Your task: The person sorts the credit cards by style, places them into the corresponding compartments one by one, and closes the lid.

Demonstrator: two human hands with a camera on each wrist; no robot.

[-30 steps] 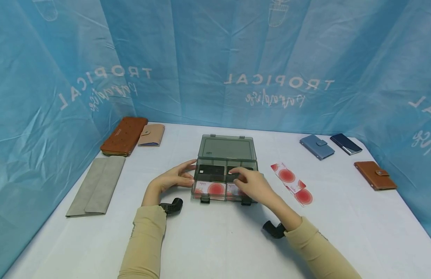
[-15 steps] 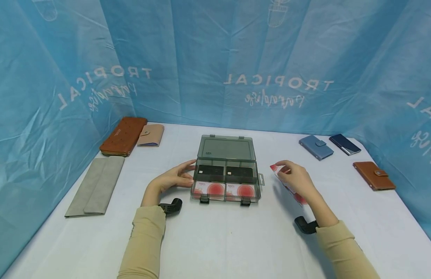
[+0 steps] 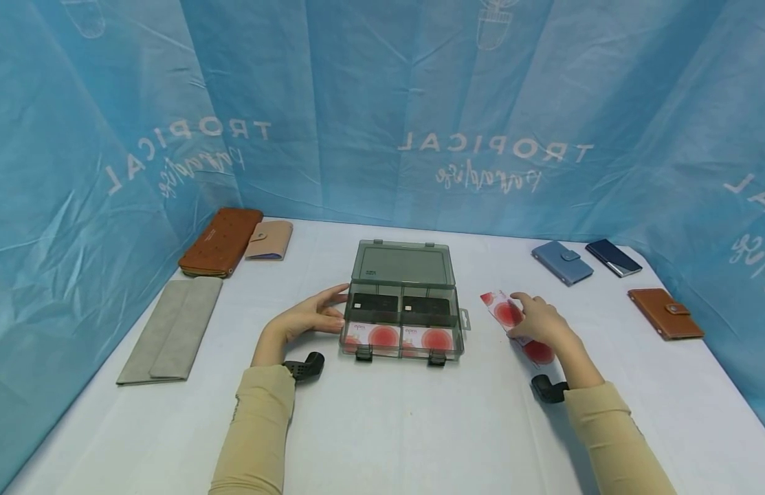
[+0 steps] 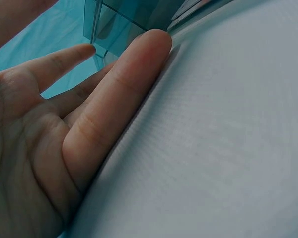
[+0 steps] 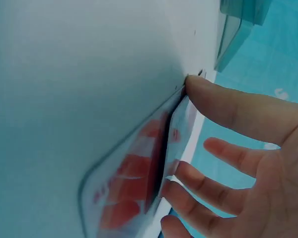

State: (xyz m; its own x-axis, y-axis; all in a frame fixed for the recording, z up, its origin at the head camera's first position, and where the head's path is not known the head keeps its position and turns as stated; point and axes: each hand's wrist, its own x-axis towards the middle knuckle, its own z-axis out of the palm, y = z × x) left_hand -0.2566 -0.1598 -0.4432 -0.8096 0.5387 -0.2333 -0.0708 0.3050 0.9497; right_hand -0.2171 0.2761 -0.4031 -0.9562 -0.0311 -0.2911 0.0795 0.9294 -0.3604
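A green translucent plastic box (image 3: 403, 265) lies with its lid folded back. Black cards (image 3: 374, 303) fill its two rear compartments, and red-and-white cards (image 3: 427, 338) lie in the two front ones. My left hand (image 3: 308, 313) rests against the box's left side, fingers extended, thumb low along the table. To the right of the box, my right hand (image 3: 539, 322) pinches a red-and-white card (image 5: 180, 126) between thumb and fingertips by its edges. That card tilts over another red-and-white card (image 5: 121, 186) lying on the table. Part of this small pile is hidden under the hand.
At the left lie a brown zip wallet (image 3: 221, 240), a beige card holder (image 3: 269, 240) and a grey flat pouch (image 3: 172, 330). A blue card holder (image 3: 561, 260), a navy card case (image 3: 613, 256) and a brown card holder (image 3: 665, 311) lie at the right. Blue curtains (image 3: 382, 117) enclose the table.
My right hand has left the box's rear right compartment, moved right to the loose red-and-white cards and taken hold of one. The left hand and the box stay in place.
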